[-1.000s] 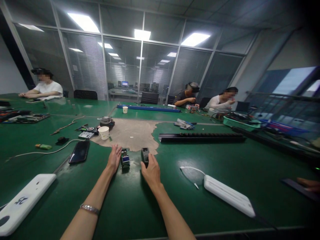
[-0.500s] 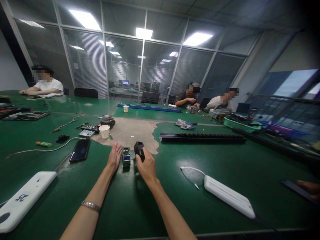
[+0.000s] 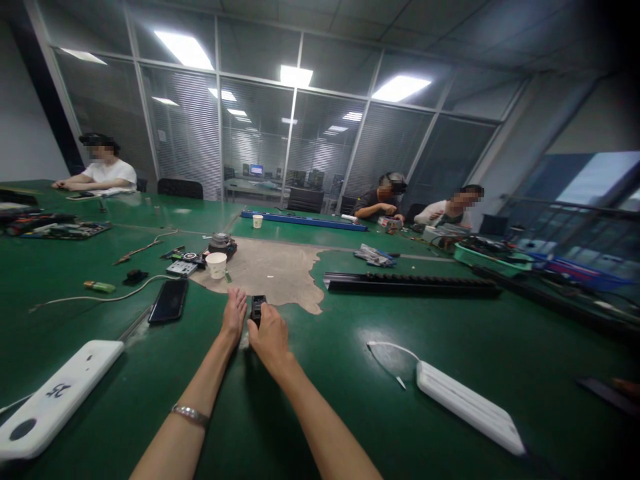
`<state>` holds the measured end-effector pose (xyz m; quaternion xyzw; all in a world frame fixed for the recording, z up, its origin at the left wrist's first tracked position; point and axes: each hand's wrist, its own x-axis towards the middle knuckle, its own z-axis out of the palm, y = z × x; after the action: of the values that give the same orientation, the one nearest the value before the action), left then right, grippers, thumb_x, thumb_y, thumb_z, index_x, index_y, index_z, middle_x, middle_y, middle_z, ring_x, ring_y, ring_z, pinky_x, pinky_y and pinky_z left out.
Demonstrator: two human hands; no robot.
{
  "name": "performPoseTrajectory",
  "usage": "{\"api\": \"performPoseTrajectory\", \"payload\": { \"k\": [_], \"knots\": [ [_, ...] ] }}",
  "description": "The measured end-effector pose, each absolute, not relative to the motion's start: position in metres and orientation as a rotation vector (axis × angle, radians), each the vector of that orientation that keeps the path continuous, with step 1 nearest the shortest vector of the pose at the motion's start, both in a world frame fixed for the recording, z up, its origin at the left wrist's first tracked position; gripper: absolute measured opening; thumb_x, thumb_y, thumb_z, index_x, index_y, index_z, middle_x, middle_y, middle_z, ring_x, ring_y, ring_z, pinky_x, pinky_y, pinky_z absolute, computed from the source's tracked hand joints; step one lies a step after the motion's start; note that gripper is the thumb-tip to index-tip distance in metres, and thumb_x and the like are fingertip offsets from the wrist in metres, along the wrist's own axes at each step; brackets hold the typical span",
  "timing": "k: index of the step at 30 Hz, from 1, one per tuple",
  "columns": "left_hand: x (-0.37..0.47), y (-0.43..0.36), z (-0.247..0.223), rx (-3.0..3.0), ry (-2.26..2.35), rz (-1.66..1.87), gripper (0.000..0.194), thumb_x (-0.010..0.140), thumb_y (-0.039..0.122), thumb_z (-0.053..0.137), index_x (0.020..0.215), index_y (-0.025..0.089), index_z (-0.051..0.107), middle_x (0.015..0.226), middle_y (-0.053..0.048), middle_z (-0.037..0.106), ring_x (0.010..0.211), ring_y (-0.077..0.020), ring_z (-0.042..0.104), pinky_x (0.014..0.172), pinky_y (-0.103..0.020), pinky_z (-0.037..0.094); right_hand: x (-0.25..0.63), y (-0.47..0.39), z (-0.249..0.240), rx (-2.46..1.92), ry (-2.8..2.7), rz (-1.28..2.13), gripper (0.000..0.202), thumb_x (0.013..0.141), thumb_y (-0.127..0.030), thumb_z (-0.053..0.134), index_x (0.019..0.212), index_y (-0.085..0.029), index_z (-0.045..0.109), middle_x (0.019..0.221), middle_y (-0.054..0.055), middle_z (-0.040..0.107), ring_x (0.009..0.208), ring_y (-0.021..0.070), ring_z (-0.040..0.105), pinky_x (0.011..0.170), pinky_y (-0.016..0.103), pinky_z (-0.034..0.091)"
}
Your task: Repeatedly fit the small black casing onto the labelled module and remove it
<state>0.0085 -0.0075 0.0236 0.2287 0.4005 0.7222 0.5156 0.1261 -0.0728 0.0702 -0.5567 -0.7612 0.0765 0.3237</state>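
My right hand [image 3: 271, 339] grips a small black plastic housing [image 3: 257, 307] with a hollow-looking top. The housing stands just to the right of my left hand [image 3: 234, 316], over the spot on the green table [image 3: 350, 413] where a small circuit-board module lay. That module is hidden now, under or behind the housing and my fingers; I cannot tell whether they are joined. My left hand rests on its edge on the table, fingers stretched out and holding nothing. Beyond both hands lies a tan, ragged-edged sheet [image 3: 283, 270].
Left of my hands are a phone [image 3: 169, 301], a paper cup [image 3: 217, 265] and a white power strip [image 3: 60, 393]. To the right lie a black rail [image 3: 410, 285] and another white strip [image 3: 467, 407]. Several people sit around the table; one hand shows at the right edge.
My right hand has moved left with the black housing, bringing it close to my left hand and over the circuit-board module. The view has shifted slightly; my left hand keeps its pose.
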Motion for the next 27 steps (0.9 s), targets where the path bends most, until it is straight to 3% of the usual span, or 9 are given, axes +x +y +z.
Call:
{"api": "performPoseTrajectory", "payload": {
  "k": [8,19,27],
  "knots": [
    [0.009,-0.010,0.024,0.568,0.986,1.750,0.067,0.085,0.062,0.032,0.133,0.017,0.041,0.138,-0.015,0.042,0.129,-0.0175,0.036,0.105,-0.030,0.026,0.137,-0.070,0.045,-1.334,-2.032,0.209,0.065,0.078,-0.036,0.059,0.133,-0.010,0.038,0.130,0.021,0.045,0.120,0.0310,0.044,0.096,0.041,0.037],
    [0.014,-0.009,0.026,0.548,0.959,1.672,0.071,0.084,0.064,0.030,0.137,0.017,0.035,0.141,-0.017,0.036,0.130,-0.0192,0.035,0.105,-0.032,0.027,0.123,-0.073,0.052,-1.392,-1.951,0.257,0.053,0.081,-0.029,0.057,0.128,-0.012,0.044,0.106,0.016,0.061,0.099,0.0251,0.059,0.083,0.032,0.045],
    [0.015,-0.009,0.026,0.543,0.911,1.662,0.068,0.084,0.062,0.030,0.137,0.020,0.036,0.139,-0.016,0.040,0.129,-0.0196,0.036,0.103,-0.033,0.030,0.159,-0.060,0.083,-1.307,-1.791,0.143,0.051,0.084,-0.033,0.054,0.130,-0.012,0.045,0.119,0.015,0.057,0.110,0.0237,0.055,0.092,0.032,0.042]
  ]
}}
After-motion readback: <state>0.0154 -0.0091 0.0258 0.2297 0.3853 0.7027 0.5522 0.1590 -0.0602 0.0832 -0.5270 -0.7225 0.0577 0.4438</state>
